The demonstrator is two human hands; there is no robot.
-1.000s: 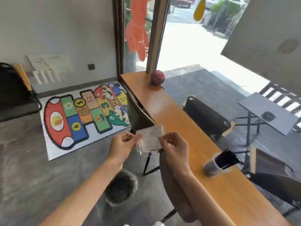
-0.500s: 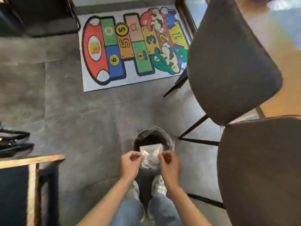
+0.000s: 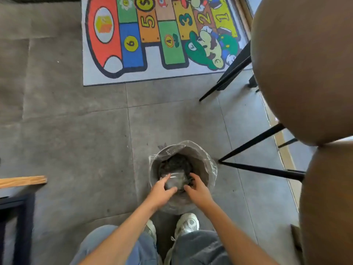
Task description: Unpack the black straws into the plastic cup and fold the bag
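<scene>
Both bare forearms reach forward and down, converging side by side. The left hand [image 3: 162, 190] is palm down, its index finger stretched forward and thumb spread toward the right — the fingers look fairly straight. The right hand [image 3: 196, 188] sits close beside it, fingers bent downward at the knuckles; whether either hand pinches anything cannot be told.

Chair legs [image 3: 256, 169] crowd the bin's [image 3: 208, 169] right.
</scene>
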